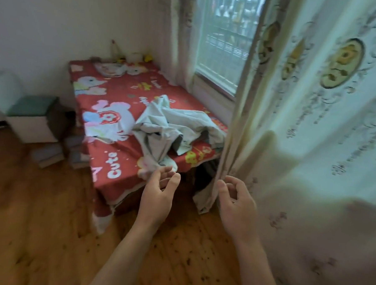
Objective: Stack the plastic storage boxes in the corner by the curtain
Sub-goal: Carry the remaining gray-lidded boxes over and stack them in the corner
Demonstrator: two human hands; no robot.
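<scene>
Your left hand (158, 197) and right hand (236, 203) are both held out over the wooden floor (36, 232), palms turned toward each other, fingers loosely curled and spread, with nothing in either. The right hand is just beside the hanging edge of the near curtain (314, 127); whether its fingertips (220, 184) touch the fabric, you cannot tell. The left hand is near the front corner of the low table (110, 107), which is covered in a red cartoon cloth, close to where a crumpled pale garment (172, 128) droops over the edge.

No plastic storage box can be picked out with confidence. To the far left there is a white box-like thing with a green top (31, 116) against the wall, and flat grey items (49, 154) lie stacked on the floor beside it, but the blur makes it hard to say what either is. So the step in hand looks like an approach, either reaching into the corner or getting ready to pull the curtain aside, with no box grasped yet.

Your next move probably calls for clearing the curtain from the gap between the table and the window (227, 46) and seeing what is there. The dark space under the table's near right corner is hidden by cloth and curtain. The right side of the view is filled by blurred curtain, so the corner itself is not visible.
</scene>
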